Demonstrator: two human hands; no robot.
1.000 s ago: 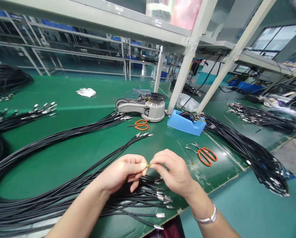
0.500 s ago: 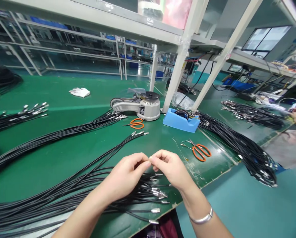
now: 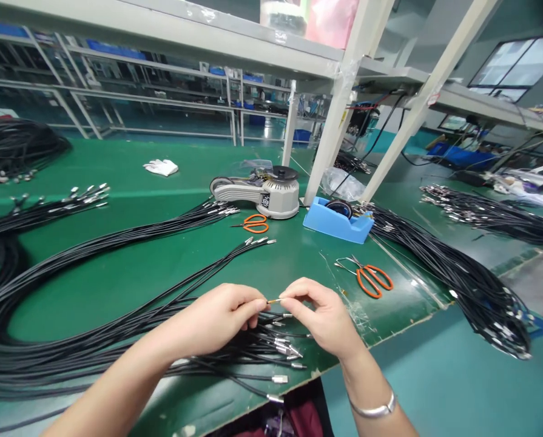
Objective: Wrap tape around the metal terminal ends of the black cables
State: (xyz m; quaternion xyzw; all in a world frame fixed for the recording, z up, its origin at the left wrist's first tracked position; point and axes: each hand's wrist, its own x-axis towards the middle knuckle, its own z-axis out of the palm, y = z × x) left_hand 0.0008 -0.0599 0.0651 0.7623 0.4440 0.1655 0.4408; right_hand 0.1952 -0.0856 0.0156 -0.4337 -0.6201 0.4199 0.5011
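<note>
My left hand (image 3: pixel 235 315) is closed in a pinch on a thin cable end (image 3: pixel 273 301), dark at its left and amber further along. The thumb and forefinger of my right hand (image 3: pixel 319 312) pinch the pale tip of this same cable end, leaving a short stretch visible between the hands. How the cable runs behind my left hand is hidden. Below my hands lies a bundle of black cables (image 3: pixel 116 352) with silver metal connectors (image 3: pixel 284 347) near the table's front edge. A few separate cables (image 3: pixel 221 261) lie just beyond my left hand.
Orange-handled scissors (image 3: pixel 374 280) lie to the right, with a second pair of scissors (image 3: pixel 255 224) further back. Behind stand a grey tape dispensing machine (image 3: pixel 278 197) and a blue tape holder (image 3: pixel 337 224). More cable bundles (image 3: pixel 448 273) and a white glove (image 3: pixel 161 167) rest on the green table.
My hands have moved slightly apart, and the amber stretch of the cable end now shows between the fingertips. The view has shifted a little left. The co-worker's hand at the far right is out of view.
</note>
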